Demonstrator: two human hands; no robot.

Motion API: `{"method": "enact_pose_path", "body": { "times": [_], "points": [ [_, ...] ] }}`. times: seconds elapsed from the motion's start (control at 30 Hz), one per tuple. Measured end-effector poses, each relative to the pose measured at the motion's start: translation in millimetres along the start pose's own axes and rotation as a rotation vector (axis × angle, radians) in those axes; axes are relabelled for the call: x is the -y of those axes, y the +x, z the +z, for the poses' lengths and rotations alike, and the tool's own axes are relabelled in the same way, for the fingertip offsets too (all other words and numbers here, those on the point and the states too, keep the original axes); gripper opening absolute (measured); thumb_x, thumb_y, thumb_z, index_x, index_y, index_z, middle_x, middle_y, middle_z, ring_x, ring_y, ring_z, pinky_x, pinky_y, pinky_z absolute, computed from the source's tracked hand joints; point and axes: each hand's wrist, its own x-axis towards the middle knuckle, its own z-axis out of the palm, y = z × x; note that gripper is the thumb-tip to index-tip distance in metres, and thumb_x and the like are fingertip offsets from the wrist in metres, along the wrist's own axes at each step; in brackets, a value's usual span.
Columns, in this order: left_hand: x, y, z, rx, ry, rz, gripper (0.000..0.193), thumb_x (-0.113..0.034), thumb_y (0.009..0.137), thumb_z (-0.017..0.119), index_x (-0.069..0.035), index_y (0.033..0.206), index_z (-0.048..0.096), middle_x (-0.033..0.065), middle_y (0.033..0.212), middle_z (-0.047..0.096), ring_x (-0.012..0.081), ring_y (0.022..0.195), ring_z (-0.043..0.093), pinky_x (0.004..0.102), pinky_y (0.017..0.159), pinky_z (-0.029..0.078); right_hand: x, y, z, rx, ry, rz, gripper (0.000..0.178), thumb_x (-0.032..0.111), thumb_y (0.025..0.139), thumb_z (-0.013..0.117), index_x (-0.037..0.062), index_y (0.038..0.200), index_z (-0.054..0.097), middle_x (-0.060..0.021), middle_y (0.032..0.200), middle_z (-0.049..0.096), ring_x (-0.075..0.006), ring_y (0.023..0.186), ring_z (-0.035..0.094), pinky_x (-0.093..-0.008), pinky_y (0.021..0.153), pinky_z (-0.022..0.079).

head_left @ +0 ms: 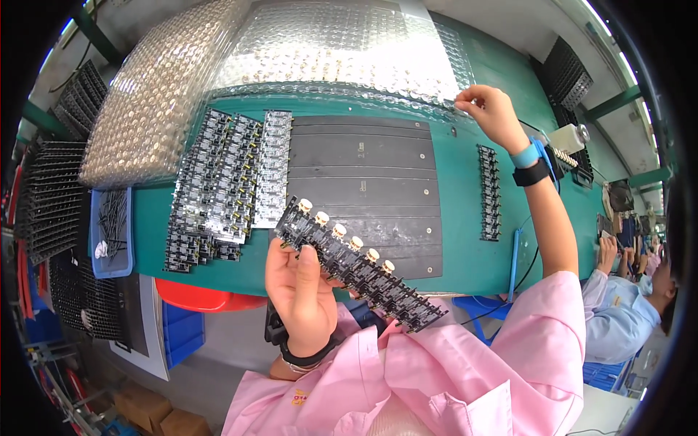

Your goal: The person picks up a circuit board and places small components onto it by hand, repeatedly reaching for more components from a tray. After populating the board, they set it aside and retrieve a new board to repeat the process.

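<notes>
My left hand (pixel 299 299) grips one end of a long black circuit board strip (pixel 361 278), its thumb across the face. The strip slants down to the right above my lap. Several cream-coloured round parts (pixel 339 231) stand in a row along its upper edge, from the held end to past the middle. Away at the far right, my right hand (pixel 488 114) is raised beside the edge of a clear plastic blister tray (pixel 342 43) with small parts in its pockets. Its thumb and fingers are pinched together; whatever lies between them is too small to make out.
Stacked circuit board strips (pixel 211 189) lie left of a dark plate (pixel 363 189) on the green table (pixel 465 258). Another strip (pixel 489 192) lies right of it. A pile of blister trays (pixel 163 87) and a blue bin (pixel 113 232) are at left. A co-worker (pixel 618 312) sits at right.
</notes>
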Motion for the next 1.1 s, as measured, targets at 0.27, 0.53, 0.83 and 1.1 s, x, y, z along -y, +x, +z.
{"method": "enact_pose_path", "body": {
  "times": [0.27, 0.53, 0.83, 1.1],
  "points": [
    [1.9, 0.0, -4.0, -0.052, 0.005, -0.015, 0.012, -0.007, 0.087, 0.043, -0.003, 0.098, 0.040, 0.0046, 0.079, 0.052, 0.0089, 0.060, 0.052, 0.0219, 0.048, 0.045, 7.5, 18.8, 11.4, 0.026, -0.050, -0.281, 0.009, 0.003, 0.073, 0.059, 0.0044, 0.081, 0.060, -0.0051, 0.075, 0.055, -0.0160, 0.066, 0.048, -0.0257, 0.061, 0.041],
    [1.1, 0.3, -9.9, -0.094, 0.006, -0.019, 0.016, -0.004, 0.087, 0.043, -0.002, 0.102, 0.039, 0.0038, 0.079, 0.050, 0.0090, 0.063, 0.052, 0.0230, 0.051, 0.047, 4.8, 29.5, 8.3, 0.099, -0.218, -0.527, 0.011, -0.005, 0.072, 0.053, 0.0050, 0.077, 0.055, -0.0050, 0.079, 0.052, -0.0219, 0.082, 0.047, -0.0299, 0.071, 0.042],
    [-0.3, -0.5, -7.2, -0.074, -0.007, -0.038, 0.015, -0.004, 0.087, 0.043, -0.002, 0.101, 0.038, 0.0056, 0.082, 0.052, 0.0096, 0.064, 0.054, 0.0232, 0.052, 0.047, 9.5, 22.2, 6.1, 0.068, -0.186, -0.525, 0.010, -0.005, 0.075, 0.052, 0.0017, 0.082, 0.050, -0.0065, 0.081, 0.051, -0.0221, 0.080, 0.047, -0.0291, 0.070, 0.041],
    [2.0, 0.2, -7.2, -0.048, -0.005, -0.010, 0.011, -0.006, 0.087, 0.043, -0.002, 0.097, 0.040, 0.0076, 0.085, 0.054, 0.0105, 0.066, 0.055, 0.0230, 0.051, 0.047, 80.5, -32.7, 12.1, 0.276, 0.113, -0.545, 0.011, -0.007, 0.074, 0.049, 0.0017, 0.080, 0.048, -0.0091, 0.080, 0.049, -0.0246, 0.080, 0.046, -0.0298, 0.069, 0.040]
  ]
}}
